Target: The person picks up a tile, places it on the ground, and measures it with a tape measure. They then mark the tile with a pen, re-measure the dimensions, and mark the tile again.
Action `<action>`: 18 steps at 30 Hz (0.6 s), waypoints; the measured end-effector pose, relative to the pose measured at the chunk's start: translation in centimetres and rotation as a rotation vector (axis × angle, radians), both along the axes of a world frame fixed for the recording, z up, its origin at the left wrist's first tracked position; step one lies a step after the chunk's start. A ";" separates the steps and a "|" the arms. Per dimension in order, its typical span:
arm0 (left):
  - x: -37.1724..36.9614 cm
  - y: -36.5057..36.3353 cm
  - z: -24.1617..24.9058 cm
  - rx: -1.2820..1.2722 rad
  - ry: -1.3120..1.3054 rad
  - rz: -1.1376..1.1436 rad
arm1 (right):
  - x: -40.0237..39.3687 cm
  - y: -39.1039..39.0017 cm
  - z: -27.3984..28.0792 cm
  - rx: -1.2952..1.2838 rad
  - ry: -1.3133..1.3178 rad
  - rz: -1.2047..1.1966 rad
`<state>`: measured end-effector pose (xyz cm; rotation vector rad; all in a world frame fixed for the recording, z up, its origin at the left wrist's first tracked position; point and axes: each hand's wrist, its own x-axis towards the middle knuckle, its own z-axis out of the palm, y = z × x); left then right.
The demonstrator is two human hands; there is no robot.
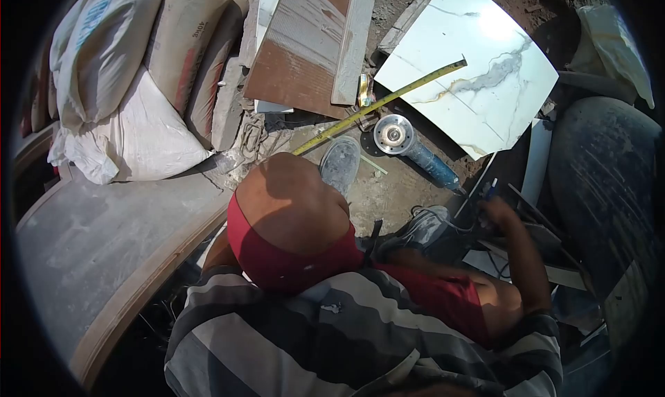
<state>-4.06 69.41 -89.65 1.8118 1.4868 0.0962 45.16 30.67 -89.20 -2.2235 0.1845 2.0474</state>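
Note:
My right hand (493,211) is low at the right, its fingers closed around a slim pen (492,186) with a blue end. My left hand is hidden; only part of the left arm (220,250) shows beside my bent knee. A yellow tape measure (381,104) runs out from behind the knee, its end lying over a white marbled tile (478,71). Between that tile and my shoe (340,165), a blue angle grinder (422,156) rests on the ground with its metal disc up.
Stacked bags (176,43) fill the upper left, above a grey board with a raised rim (149,279). Brown tile pieces (298,71) lie at the top centre. A dark rounded container (603,168) stands at the right, with tile offcuts (538,165) beside it. A cord (450,224) crosses my other shoe.

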 end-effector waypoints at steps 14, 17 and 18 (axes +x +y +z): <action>-2.0 12.4 -3.9 0.043 -0.396 0.550 | 0.3 10.4 8.3 0.263 0.048 0.828; -1.4 12.1 -6.3 -0.055 -0.501 0.682 | -0.4 14.9 11.8 0.445 0.159 0.789; -1.5 11.4 -6.4 -0.077 -0.487 0.698 | -0.9 16.3 12.2 0.514 0.218 0.721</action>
